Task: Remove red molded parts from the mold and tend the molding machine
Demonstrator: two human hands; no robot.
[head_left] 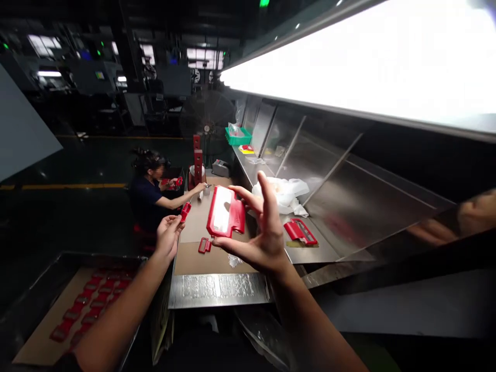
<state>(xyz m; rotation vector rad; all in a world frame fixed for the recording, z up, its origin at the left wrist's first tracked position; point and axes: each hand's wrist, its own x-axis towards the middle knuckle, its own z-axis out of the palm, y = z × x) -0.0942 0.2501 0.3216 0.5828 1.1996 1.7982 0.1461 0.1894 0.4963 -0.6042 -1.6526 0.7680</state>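
My right hand (267,232) grips a red plastic housing (237,214) by its edges, between the thumb below and the fingers above. A pale, shiny window fills much of the housing's near face. To the left, my left hand (168,233) pinches a smaller-looking red plastic part (186,211) at its lower end. Both pieces are held above the workbench. Under them a red frame-shaped part (204,245) lies on the brown board (189,261), beside some small clear pieces (234,261).
Another red part (300,231) rests on the metal surface at right, near a white plastic bag (284,194). A co-worker (149,191) sits across at left, one arm over the bench. A bin (42,310) holds rows of red parts. A bright lamp (349,62) hangs overhead.
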